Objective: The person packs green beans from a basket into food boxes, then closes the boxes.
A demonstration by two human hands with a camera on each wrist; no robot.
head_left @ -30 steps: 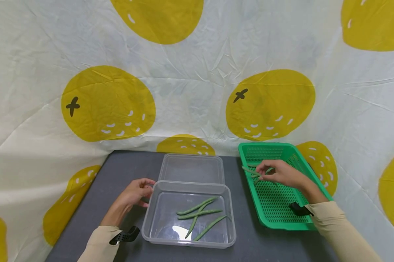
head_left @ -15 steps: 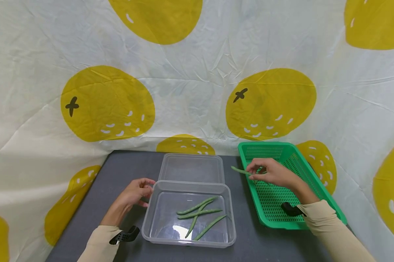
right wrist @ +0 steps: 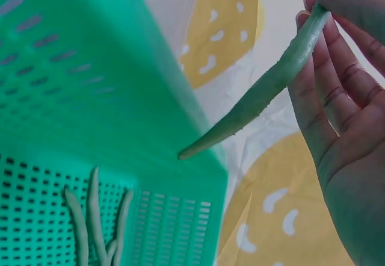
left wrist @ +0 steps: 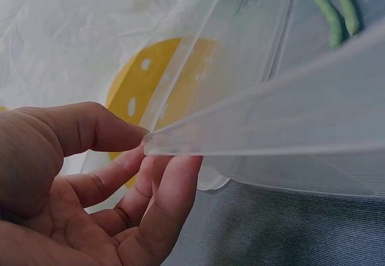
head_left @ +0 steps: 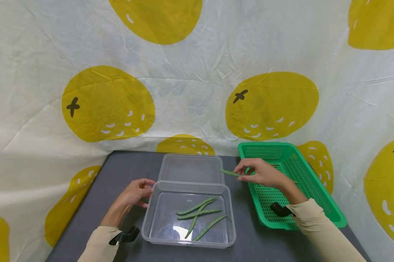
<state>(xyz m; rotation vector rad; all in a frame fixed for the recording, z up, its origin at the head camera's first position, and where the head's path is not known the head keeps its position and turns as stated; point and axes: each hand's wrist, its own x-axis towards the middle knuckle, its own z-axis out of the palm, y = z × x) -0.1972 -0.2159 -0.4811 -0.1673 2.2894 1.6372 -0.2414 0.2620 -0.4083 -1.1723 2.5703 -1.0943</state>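
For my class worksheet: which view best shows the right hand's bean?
The right wrist view: the bean is large there, mostly unobstructed. The head view shows it small, partly hidden by the right hand; the left wrist view, not at all.

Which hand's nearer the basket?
Right. The right hand is above the left rim of the green basket, holding a bean; the left hand is well left of it, gripping a corner of the clear container.

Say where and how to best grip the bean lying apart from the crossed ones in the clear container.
Probably mid-length on the lone bean, pinched across its width, from above: slender, it lies apart from the crossed beans, and the clear container walls it in.
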